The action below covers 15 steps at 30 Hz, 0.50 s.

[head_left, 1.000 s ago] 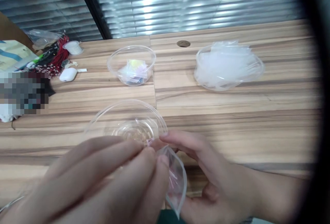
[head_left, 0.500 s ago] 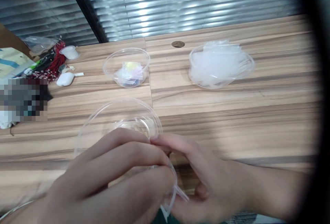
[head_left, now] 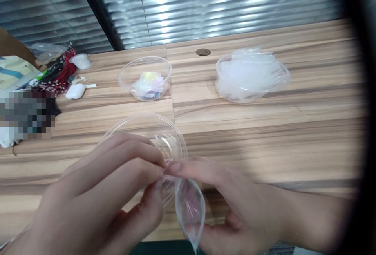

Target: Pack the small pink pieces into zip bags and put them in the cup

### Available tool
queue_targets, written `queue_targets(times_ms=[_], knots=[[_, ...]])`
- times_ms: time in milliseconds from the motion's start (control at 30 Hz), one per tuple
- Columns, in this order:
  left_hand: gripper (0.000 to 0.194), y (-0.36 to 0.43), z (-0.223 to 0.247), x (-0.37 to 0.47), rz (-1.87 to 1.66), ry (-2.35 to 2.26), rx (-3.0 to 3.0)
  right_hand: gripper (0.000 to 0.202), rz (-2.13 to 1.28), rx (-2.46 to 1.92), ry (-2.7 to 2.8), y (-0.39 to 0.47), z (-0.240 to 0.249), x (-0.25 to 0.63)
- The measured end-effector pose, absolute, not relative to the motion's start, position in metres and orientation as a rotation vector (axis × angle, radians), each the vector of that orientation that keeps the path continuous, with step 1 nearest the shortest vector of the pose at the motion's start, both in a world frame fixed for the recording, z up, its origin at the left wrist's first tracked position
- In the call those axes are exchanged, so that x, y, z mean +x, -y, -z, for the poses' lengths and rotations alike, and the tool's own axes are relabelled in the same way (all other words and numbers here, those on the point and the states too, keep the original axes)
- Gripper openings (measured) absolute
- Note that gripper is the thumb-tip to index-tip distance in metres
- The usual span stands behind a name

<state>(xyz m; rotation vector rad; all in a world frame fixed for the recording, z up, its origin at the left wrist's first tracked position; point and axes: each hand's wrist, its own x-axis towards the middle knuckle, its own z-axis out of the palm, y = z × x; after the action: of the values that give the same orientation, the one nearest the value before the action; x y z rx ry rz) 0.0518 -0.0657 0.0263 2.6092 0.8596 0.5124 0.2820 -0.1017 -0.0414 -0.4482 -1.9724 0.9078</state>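
My right hand (head_left: 237,200) holds a small clear plastic bag (head_left: 190,208) between the index finger and thumb. The bag's mouth gapes in a pointed oval toward me, and something pinkish shows inside. My left hand (head_left: 117,192) is closed in a pinch just left of the bag's upper end, its fingertips meeting my right index finger. A thin pinkish edge shows at that pinch; what it belongs to is unclear. Behind and beneath the left hand stands a large clear round bowl (head_left: 182,139) with clear, shiny pieces in it, partly hidden by my fingers.
A clear bowl (head_left: 122,71) with small coloured packets stands at the back. Right of it, another clear bowl (head_left: 286,75) is heaped with translucent bags (head_left: 249,71). Red cords (head_left: 66,71), a white case (head_left: 75,91) and a white spool (head_left: 80,61) lie on the left. Blinds (head_left: 205,4) border the table's back.
My left hand has drawn back left from over the bag, and its fingers now pinch beside it. The bag's mouth has come into view, opened wide. The right hand has barely moved.
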Motion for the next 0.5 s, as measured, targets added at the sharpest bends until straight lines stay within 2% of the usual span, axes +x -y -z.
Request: queue_targets(times_ms=[267, 500], knots=[[0.021, 0.071, -0.026, 0.063, -0.623, -0.975, 2.542, 0.058, -0.855, -0.489, 1.999, 0.102, 0.035, 0.282], [0.013, 0.071, -0.028, 0.066, -0.602, -1.031, 2.618, 0.071, -0.922, -0.477, 2.006, 0.103, 0.036, 0.283]])
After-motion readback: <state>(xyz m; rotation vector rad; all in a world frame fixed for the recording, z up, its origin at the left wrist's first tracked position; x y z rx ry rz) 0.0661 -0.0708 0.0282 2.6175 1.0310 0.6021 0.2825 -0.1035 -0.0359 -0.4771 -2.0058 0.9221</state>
